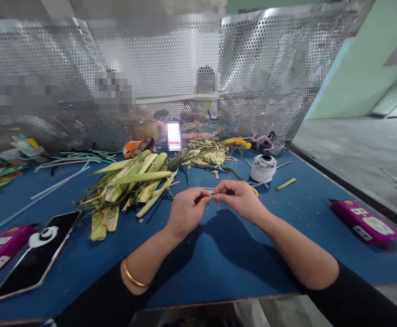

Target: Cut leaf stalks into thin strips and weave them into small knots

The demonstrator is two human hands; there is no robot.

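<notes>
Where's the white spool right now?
Head view, right of centre: the white spool sits on the blue table, just beyond the right hand, left of the short green stalk.

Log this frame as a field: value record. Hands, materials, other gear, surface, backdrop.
Left grip: pinched closed; gold bangle on that wrist
Right grip: pinched closed, right by the left's fingertips
Between them: too small to identify
Materials: pile of pale-green leafy husks, left of the hands; heap of shredded pale strips, farther back; spool of white cord, beyond the right hand
Far right: magenta pack with white markings
Surface: blue tabletop
Backdrop: perforated silvery screen
</notes>
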